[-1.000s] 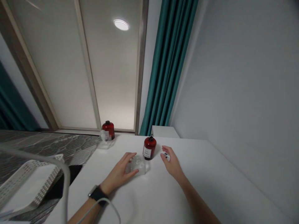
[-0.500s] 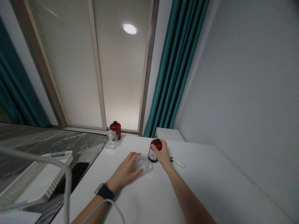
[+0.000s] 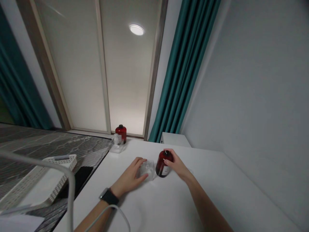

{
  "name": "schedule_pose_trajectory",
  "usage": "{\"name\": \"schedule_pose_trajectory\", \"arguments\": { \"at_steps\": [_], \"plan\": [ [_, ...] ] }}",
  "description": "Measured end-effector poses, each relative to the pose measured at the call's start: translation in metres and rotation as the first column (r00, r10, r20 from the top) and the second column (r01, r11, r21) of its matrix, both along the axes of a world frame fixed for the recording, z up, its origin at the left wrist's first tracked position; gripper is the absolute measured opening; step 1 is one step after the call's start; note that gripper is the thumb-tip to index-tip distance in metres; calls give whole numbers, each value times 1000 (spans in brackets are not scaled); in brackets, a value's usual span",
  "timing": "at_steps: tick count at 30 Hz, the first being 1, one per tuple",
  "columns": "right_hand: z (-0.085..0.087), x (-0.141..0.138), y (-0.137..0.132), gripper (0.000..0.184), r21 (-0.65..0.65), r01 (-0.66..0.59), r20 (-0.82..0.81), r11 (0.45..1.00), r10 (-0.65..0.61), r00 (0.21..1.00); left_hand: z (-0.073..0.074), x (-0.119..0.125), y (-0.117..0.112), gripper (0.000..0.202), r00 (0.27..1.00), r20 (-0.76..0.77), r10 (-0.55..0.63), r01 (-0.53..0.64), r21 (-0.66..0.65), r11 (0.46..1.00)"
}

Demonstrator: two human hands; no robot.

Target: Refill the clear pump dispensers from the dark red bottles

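My right hand (image 3: pixel 176 163) grips a dark red bottle (image 3: pixel 161 163) with a black cap and a white label, its thumb on the near side. The bottle is tilted slightly over the white table. Just left of it, my left hand (image 3: pixel 131 175) curves around a clear plastic box (image 3: pixel 150 167), fingers behind and thumb in front. Something clear is inside the box, too faint to name. At the far table edge stand a second red bottle (image 3: pixel 121 134) with a black cap and another clear box (image 3: pixel 116 146) holding a whitish, clear item.
The white table (image 3: pixel 154 209) runs to a wall on the right. A white perforated basket (image 3: pixel 53 180) and a black flat item (image 3: pixel 78 180) lie at the left. A pale cable (image 3: pixel 70 193) crosses the near left. A white cabinet (image 3: pixel 176 138) stands beyond the table.
The bottle in my right hand has moved right and nearer to me and now tilts. A white item with a dark end, right of it before, is now mostly hidden. My left hand has stayed.
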State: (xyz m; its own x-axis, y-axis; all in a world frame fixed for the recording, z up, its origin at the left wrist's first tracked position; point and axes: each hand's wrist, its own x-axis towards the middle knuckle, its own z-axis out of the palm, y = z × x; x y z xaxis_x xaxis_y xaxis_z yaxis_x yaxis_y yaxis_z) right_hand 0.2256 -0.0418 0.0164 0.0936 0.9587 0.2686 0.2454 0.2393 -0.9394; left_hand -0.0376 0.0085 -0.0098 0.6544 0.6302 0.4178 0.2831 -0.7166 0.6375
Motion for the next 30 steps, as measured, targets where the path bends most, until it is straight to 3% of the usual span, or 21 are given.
{"name": "schedule_pose_trajectory", "arguments": {
  "at_steps": [4,7,10,13,17,24,27,30],
  "plan": [
    [2,10,-23,53,24,-51,21,998,51,999,0,0,0,48,1000,2,-16,16,-4,1000],
    [-8,6,-34,48,91,-55,5,994,55,998,-1,0,0,48,1000,-3,-19,19,-11,1000],
    [-26,-4,-39,43,185,78,0,980,-80,997,-6,1,1,53,1000,-7,-3,3,-23,1000],
    [-44,-16,-40,45,251,280,-45,927,-278,960,-12,6,1,62,999,-9,37,-38,-45,998],
    [-56,-29,-40,46,290,370,-66,883,-367,928,-19,14,2,61,994,-5,113,-113,-71,991],
    [-51,-43,-31,69,243,478,-10,844,-491,871,-24,21,1,62,993,46,108,-101,-122,987],
    [-47,-41,-28,66,270,453,33,850,-478,878,-21,20,-2,75,990,59,129,-120,-144,982],
    [-46,-39,-31,62,328,439,65,836,-484,873,-16,19,-6,74,989,95,116,-104,-125,987]
  ]
}}
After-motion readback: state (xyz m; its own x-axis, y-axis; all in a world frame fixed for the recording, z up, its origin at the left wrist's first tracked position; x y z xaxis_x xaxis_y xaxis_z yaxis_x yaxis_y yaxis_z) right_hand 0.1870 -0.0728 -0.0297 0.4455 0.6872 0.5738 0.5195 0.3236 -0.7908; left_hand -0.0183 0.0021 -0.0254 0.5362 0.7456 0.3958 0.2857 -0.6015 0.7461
